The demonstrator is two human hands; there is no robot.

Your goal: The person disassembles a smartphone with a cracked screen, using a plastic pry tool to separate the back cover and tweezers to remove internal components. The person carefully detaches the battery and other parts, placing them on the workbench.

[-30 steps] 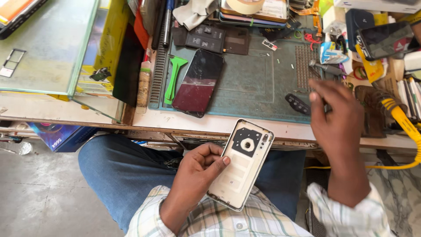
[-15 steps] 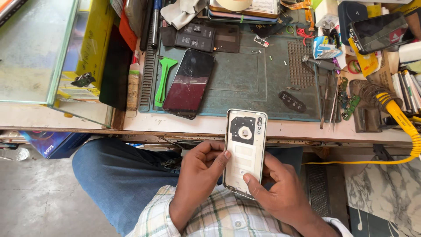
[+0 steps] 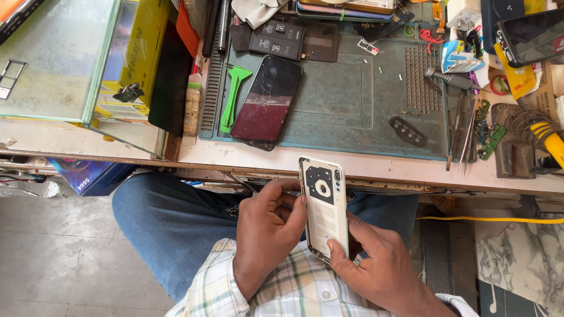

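Both hands clasp a phone back cover over the lap, just near of the bench edge.

The left hand [image 3: 267,235] curls its fingers closed against the left edge of the pale, smooth back cover [image 3: 324,208], thumb on its inner face; the right hand [image 3: 376,267] pinches its lower right corner. Farther off, a cracked dark phone [image 3: 267,100] lies on the ribbed teal mat [image 3: 352,105], right of a green plastic pry tool [image 3: 232,97].
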